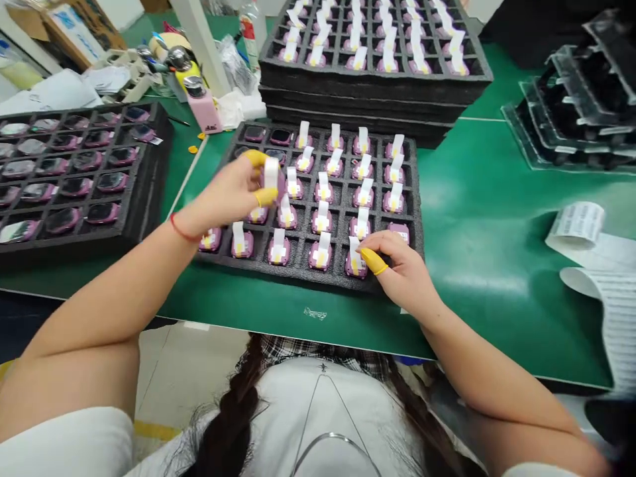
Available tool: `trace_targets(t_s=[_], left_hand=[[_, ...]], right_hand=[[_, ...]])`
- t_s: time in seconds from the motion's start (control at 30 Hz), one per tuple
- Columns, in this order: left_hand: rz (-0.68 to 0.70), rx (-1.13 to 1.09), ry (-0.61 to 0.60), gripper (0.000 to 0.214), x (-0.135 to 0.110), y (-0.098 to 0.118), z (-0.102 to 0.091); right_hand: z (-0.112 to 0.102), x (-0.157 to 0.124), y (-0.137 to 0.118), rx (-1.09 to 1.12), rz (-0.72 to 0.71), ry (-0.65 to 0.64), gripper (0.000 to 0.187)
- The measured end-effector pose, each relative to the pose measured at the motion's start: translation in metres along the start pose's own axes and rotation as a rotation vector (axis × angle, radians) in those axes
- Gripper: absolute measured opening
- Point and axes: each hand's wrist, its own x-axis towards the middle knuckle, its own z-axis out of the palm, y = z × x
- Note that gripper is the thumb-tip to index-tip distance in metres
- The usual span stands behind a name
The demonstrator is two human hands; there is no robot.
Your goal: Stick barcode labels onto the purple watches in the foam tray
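My left hand, with yellow finger cots on its fingers, grips a purple watch case with a white strip on it. It holds the case raised over the left part of a black foam tray. At the tray's front right, my right hand has its thumb and fingertips closed at the white strip of another purple watch case. Several more cases with upright white strips sit in the compartments. At the back left, a few watches lie with dark screens up.
A second foam tray of watches stands left. Stacked foam trays rise behind, their top one full of stripped cases. A pink bottle stands at back left. Clear plastic trays and a label roll are on the right.
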Motion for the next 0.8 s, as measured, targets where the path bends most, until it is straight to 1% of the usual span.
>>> trace_targets(t_s=[0.03,0.07,0.1,0.17,0.2,0.27,0.33,0.4,0.47,0.57,0.67,0.73,0.77,0.8], left_hand=[[-0.007,-0.216,-0.101,0.041,-0.011,0.015,0.018],[0.005,-0.344,-0.197,0.041,-0.022,0.03,0.035],[0.016,-0.355,-0.231,0.032,-0.032,0.043,0.052],[0.055,-0.294,-0.306,0.018,-0.047,0.062,0.078],[0.07,-0.251,-0.323,0.015,-0.051,0.067,0.087],[0.108,-0.163,-0.317,0.013,-0.054,0.069,0.1],[0.169,-0.098,-0.26,0.014,-0.055,0.064,0.106],[0.237,-0.092,-0.191,0.015,-0.056,0.058,0.109],[0.284,-0.12,-0.14,0.018,-0.059,0.054,0.11],[0.285,-0.172,-0.133,0.022,-0.062,0.05,0.109],[0.241,-0.269,-0.125,0.017,-0.062,0.048,0.108],[0.216,-0.326,-0.117,0.013,-0.06,0.046,0.108],[0.209,-0.337,-0.116,0.012,-0.059,0.045,0.108],[0.211,-0.335,-0.114,0.011,-0.059,0.044,0.109]], right_hand=[[0.0,0.0,-0.001,0.012,-0.008,-0.011,0.01],[0.0,0.0,-0.002,0.028,-0.017,-0.028,0.009],[0.0,-0.001,-0.003,0.042,-0.026,-0.049,0.01],[0.001,-0.001,-0.003,0.058,-0.049,-0.092,0.013],[0.002,-0.001,-0.003,0.059,-0.061,-0.108,0.015],[0.004,-0.002,-0.002,0.051,-0.078,-0.119,0.016],[0.007,-0.003,-0.002,0.045,-0.088,-0.098,0.012],[0.01,-0.004,-0.002,0.044,-0.112,-0.069,0.005],[0.012,-0.004,-0.002,0.029,-0.182,-0.048,0.006],[0.011,-0.004,-0.003,-0.056,-0.383,-0.016,0.008],[0.007,-0.003,-0.004,-0.183,-0.634,-0.005,0.009],[0.004,-0.003,-0.003,-0.271,-0.771,-0.045,0.01],[0.003,-0.003,-0.003,-0.312,-0.805,-0.079,0.009],[0.003,-0.003,-0.002,-0.346,-0.808,-0.123,0.007]])
